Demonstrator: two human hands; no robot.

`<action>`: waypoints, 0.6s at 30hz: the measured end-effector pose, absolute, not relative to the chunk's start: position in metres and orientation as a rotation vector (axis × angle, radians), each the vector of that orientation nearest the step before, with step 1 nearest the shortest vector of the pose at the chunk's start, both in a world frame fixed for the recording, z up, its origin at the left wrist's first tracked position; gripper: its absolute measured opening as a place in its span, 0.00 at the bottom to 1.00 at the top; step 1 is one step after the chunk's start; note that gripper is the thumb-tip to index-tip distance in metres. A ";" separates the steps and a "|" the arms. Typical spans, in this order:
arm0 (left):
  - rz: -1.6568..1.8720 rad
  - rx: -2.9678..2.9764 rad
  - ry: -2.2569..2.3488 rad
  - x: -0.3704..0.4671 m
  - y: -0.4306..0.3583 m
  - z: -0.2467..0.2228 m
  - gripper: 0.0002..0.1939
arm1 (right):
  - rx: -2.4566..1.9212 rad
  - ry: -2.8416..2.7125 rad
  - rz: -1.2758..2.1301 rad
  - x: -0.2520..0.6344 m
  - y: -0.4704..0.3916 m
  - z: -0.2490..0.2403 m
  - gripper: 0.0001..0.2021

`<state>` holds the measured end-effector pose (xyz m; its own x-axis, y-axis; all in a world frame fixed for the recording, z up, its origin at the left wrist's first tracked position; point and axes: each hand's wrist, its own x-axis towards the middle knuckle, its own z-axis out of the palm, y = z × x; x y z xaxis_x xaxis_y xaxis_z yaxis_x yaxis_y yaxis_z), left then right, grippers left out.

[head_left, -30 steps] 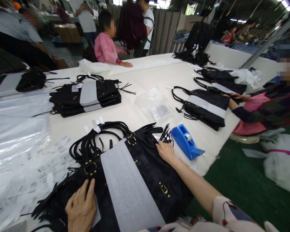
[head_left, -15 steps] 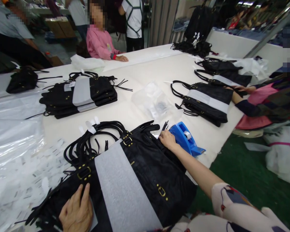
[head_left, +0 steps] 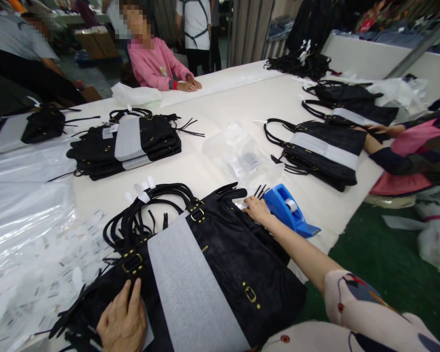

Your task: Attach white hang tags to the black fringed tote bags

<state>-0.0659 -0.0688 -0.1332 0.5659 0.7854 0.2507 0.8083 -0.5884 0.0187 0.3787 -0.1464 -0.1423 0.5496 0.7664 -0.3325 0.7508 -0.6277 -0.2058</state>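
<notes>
Head view: a black handbag (head_left: 234,254), wrapped in a pale band (head_left: 194,278), lies on the white table's near edge. The person's left hand (head_left: 122,318) presses flat on its front, fingers slightly spread — apparently to steady it. The right hand (head_left: 258,210) reaches over the far side, fingers curled downward; whether they pinch anything cannot be told. A blue tape dispenser (head_left: 291,210) sits just beside that hand, probably crowding its sideways movement. Loose labels (head_left: 58,274) and clear plastic (head_left: 25,195) lie left; more bags (head_left: 132,142) are stacked beyond.
</notes>
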 end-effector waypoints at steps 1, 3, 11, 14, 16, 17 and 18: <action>-0.382 -2.683 -1.369 -0.066 -0.068 -0.134 0.30 | -2.736 -1.338 0.657 0.380 -0.147 -0.143 0.16; -0.423 -2.662 -1.352 -0.067 -0.068 -0.136 0.29 | -2.748 -1.317 0.741 0.384 -0.144 -0.146 0.15; -0.406 -2.617 -1.257 -0.066 -0.067 -0.136 0.31 | -2.701 -1.248 0.990 0.401 -0.130 -0.158 0.13; -0.414 -2.624 -1.268 -0.066 -0.067 -0.136 0.31 | -2.631 -1.248 1.034 0.407 -0.134 -0.159 0.08; -0.419 -2.626 -1.271 -0.067 -0.068 -0.137 0.30 | -2.583 -1.221 1.026 0.411 -0.138 -0.159 0.07; -0.419 -2.629 -1.268 -0.067 -0.068 -0.137 0.30 | -2.565 -1.196 1.006 0.413 -0.140 -0.160 0.07; -0.422 -2.631 -1.263 -0.067 -0.068 -0.138 0.29 | -2.552 -1.164 0.978 0.415 -0.142 -0.160 0.08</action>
<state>-0.0671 -0.0677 -0.1375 0.5958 0.7298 0.3352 0.7847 -0.6179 -0.0496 0.4149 -0.1424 -0.1599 0.4800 0.7246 -0.4946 0.6125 -0.6804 -0.4024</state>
